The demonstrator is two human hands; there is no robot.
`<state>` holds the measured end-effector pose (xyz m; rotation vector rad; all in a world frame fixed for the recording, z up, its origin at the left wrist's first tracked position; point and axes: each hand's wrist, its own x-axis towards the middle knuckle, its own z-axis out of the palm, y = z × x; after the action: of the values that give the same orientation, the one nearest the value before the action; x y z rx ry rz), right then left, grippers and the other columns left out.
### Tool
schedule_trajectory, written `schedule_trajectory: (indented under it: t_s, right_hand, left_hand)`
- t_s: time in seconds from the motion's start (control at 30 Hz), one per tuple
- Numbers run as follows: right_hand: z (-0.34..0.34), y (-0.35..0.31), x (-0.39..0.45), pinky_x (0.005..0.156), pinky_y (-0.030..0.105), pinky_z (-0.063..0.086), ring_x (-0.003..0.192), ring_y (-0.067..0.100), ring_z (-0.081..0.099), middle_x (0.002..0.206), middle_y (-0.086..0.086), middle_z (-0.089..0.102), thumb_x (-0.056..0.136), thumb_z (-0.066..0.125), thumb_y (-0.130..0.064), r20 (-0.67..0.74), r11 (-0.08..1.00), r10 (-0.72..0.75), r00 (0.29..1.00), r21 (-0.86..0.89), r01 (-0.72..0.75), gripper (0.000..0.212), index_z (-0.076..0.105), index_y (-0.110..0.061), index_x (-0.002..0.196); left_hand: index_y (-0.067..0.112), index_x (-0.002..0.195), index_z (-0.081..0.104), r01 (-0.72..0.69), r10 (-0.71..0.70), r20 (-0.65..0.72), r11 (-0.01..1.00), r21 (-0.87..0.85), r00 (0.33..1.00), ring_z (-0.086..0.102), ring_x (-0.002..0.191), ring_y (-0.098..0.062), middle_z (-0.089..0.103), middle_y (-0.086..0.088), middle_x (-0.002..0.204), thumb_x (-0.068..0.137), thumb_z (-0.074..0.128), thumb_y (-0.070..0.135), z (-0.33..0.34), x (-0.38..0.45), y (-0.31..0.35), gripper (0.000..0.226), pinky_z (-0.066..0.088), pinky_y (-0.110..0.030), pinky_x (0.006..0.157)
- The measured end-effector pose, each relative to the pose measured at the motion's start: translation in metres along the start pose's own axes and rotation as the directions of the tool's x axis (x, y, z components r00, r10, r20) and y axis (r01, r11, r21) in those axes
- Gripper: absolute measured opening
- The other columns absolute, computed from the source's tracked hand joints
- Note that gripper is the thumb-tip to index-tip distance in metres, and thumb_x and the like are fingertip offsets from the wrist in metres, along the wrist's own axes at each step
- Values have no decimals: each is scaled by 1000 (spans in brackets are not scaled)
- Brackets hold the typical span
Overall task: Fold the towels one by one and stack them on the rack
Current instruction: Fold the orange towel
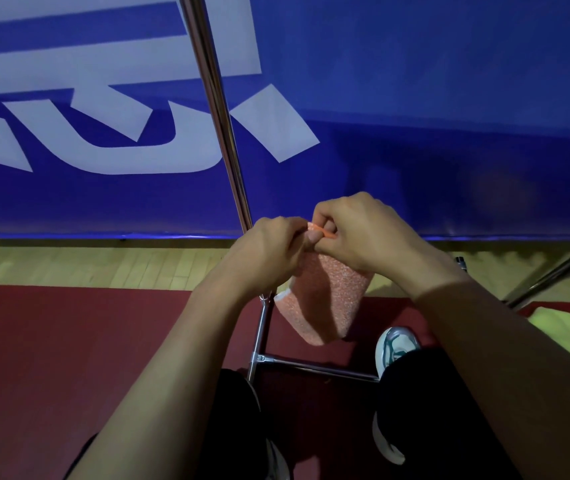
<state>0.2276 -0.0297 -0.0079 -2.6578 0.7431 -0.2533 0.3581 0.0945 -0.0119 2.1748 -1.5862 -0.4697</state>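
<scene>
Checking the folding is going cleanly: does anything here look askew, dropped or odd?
Nothing stands out. Both hands, left and right, pinch the top edge of the orange towel, which hangs folded in front of the rack pole. A yellow-green cloth lies at the right edge.

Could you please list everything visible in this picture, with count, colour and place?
Towel: one, orange-pink, folded, hanging from both hands at centre.
Rack: one, chrome poles, upright left of centre, base bars below, slanted bar at right.
Cloth: one, yellow-green, right edge, partly hidden.
Banner: one, blue with white lettering, across the top.
Floor: wood strip by the banner, dark red nearer.
Shoes: white with teal, bottom centre and right.
Left hand: pinches the towel's top edge.
Right hand: pinches the same edge.
</scene>
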Motion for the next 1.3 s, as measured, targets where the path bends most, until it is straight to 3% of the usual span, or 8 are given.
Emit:
schedule_trajectory:
  t_s: [0.2,0.4,0.6,0.73,0.8,0.97,1.13,1.3]
  right_hand:
    - [2,-3,1,63,31,37,80,16,59,83,-10,66,88,68,-45,46,999,31,998,-34,-30,15,61,-32,88]
    - [8,4,2,57,33,43,74,17,59,86,-3,62,89,65,-50,207,998,64,976,-32,-58,22,67,-28,92]
    - [3,10,3,60,35,45,71,14,59,79,-3,63,93,64,-55,325,998,55,944,10,-62,33,61,-24,80]
    - [-1,17,1,71,38,55,80,17,67,90,-4,70,93,64,-58,350,993,73,934,59,-100,33,70,-26,99]
    - [-2,19,1,74,39,55,82,19,67,90,-2,70,92,65,-58,350,993,82,933,54,-108,35,70,-24,100]
    - [-3,19,-1,65,34,49,75,15,64,86,-3,67,88,70,-59,317,990,100,943,63,-127,38,67,-22,96]
    - [-3,14,1,58,34,38,77,19,56,83,-6,58,87,71,-57,155,994,82,984,59,-92,41,57,-19,92]
    - [-4,11,0,68,40,49,81,19,59,85,-7,61,88,72,-53,89,993,31,995,112,-41,36,55,-22,95]
  left_hand:
    - [26,98,60,60,-59,-9,994,96,998,72,76,-23,71,0,84,90,20,70,7,-1,-1,60,60,-50,70]
    - [23,92,57,67,-60,-71,994,87,996,65,74,-29,66,-3,81,90,25,70,5,-4,-2,57,57,-51,68]
    - [16,92,60,80,-80,-195,997,-6,977,62,76,-25,63,-3,80,105,38,59,-8,-3,-5,50,54,-45,66]
    - [11,105,63,109,-122,-234,992,-66,965,66,88,-26,68,-9,95,109,39,50,-19,-4,-10,46,55,-45,76]
    - [11,111,62,130,-152,-243,986,-104,958,66,93,-25,68,-9,100,110,38,50,-21,-5,-11,46,56,-48,83]
    - [10,109,60,148,-187,-276,977,-156,943,65,88,-22,66,-6,94,110,37,49,-24,-6,-16,45,53,-47,78]
    - [12,113,61,157,-215,-301,966,-204,929,63,92,-20,66,-2,100,110,37,48,-28,-6,-26,43,50,-40,75]
    - [15,113,62,156,-253,-307,939,-307,917,62,93,-12,65,5,98,112,36,44,-28,-5,-29,39,46,-28,71]
